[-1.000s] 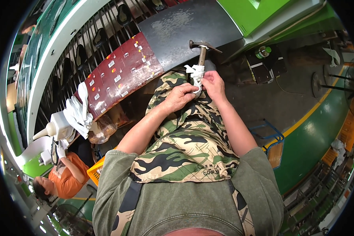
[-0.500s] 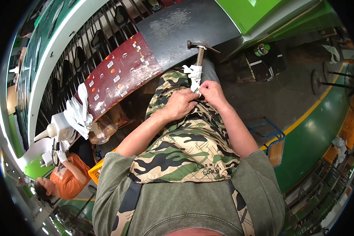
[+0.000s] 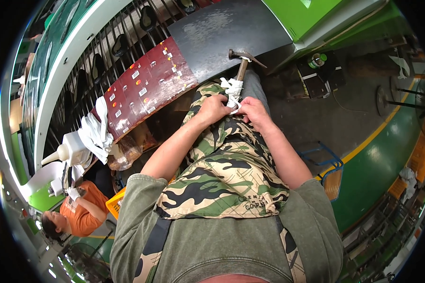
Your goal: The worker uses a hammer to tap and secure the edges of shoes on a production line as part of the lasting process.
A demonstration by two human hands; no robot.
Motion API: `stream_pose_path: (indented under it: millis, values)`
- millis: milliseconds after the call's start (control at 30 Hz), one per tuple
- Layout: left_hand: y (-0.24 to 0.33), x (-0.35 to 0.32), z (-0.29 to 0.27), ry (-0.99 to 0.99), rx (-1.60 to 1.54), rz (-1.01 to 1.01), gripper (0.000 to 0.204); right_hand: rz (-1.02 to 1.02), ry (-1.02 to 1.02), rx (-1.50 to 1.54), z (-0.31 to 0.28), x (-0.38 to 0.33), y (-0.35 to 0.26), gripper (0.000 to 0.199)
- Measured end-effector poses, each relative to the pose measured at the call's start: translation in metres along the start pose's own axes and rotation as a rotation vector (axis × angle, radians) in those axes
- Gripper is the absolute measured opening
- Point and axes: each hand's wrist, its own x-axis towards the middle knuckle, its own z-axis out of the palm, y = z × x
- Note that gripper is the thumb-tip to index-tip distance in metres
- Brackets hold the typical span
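A hammer (image 3: 241, 72) lies over my lap, its metal head pointing away from me by the front edge of the bench. White cloth strip (image 3: 232, 87) is wrapped and knotted around the lower part of its wooden handle. My left hand (image 3: 214, 110) is closed at the left side of the wrapping, thumb and fingers pinched on the cloth. On the other side, my right hand (image 3: 256, 114) pinches a loose end of the same strip. The handle's butt end is hidden between my hands and the camouflage apron (image 3: 222, 181).
Ahead are a dark grey sheet (image 3: 217, 35) and a stickered red board (image 3: 148, 82). White gloves (image 3: 97, 134) and a white nozzle bottle (image 3: 73, 150) sit left, near a co-worker in orange (image 3: 87, 210). A green-capped jar (image 3: 317, 60) and blue-framed stool (image 3: 334, 177) are right.
My left hand has drawn back and curled in beside the wrapping. My right hand has shifted slightly right, and a loop of cloth now shows between the hands.
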Motion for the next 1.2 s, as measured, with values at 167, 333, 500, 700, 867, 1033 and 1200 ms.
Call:
stream_pose_path:
  millis: [167, 333, 500, 700, 867, 1033, 1200]
  values:
    - [-0.014, 0.014, -0.003, -0.150, -0.230, -0.009, 0.040, 0.005, 0.022, 0.119, 0.003, -0.006, -0.007, 0.005]
    - [0.004, 0.010, 0.000, -0.211, -0.465, -0.017, 0.034, -0.016, 0.068, 0.282, 0.008, -0.014, -0.022, 0.005]
    - [0.016, 0.022, 0.013, -0.156, -0.745, -0.094, 0.028, -0.188, 0.195, 0.319, 0.016, -0.027, -0.022, 0.005]
    - [0.040, 0.028, 0.016, -0.146, -0.976, -0.104, 0.027, -0.221, 0.251, 0.313, 0.010, -0.023, -0.008, 0.008]
    - [0.044, 0.023, 0.003, -0.232, -1.066, -0.109, 0.027, -0.483, 0.435, -0.067, -0.011, 0.002, -0.007, 0.008]
    - [0.042, 0.017, -0.003, -0.316, -0.985, -0.052, 0.031, -0.517, 0.401, 0.070, -0.009, 0.026, -0.012, 0.010]
    - [0.046, 0.008, -0.017, -0.289, -0.977, 0.023, 0.037, -0.394, 0.363, -0.032, 0.005, 0.020, -0.005, 0.012]
